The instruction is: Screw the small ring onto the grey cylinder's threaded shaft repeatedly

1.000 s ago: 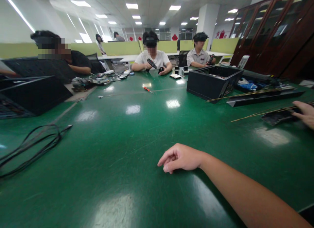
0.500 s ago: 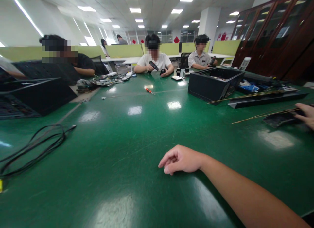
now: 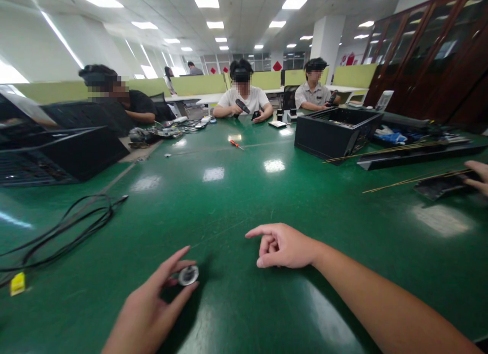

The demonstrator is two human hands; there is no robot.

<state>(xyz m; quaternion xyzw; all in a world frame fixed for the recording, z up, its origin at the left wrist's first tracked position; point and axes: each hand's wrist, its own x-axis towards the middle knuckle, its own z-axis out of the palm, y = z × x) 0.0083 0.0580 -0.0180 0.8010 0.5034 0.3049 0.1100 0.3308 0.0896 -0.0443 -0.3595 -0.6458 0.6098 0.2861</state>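
Observation:
My left hand (image 3: 150, 300) is raised over the green table (image 3: 224, 211) at the lower middle. Between its thumb and fingers it grips a small round object (image 3: 188, 275) with a silvery rim and a darker middle; its exact kind is unclear. To the right, my right hand (image 3: 285, 246) rests on the tabletop, its index finger stretched out to the left and the other fingers curled loosely. Nothing shows in this hand. A gap of bare tabletop separates the two hands.
Black cables (image 3: 76, 227) with a yellow tag (image 3: 17, 284) lie at left, near a dark computer case (image 3: 87, 155). Farther off are a red screwdriver (image 3: 235, 144) and another case (image 3: 324, 138). Another person's hand (image 3: 478, 177) touches a dark part (image 3: 438, 185). Several co-workers sit around the table.
My left hand has come into view from below, holding the round object. My right index finger has straightened out. The view has tilted slightly, so the scene sits a little lower and farther right.

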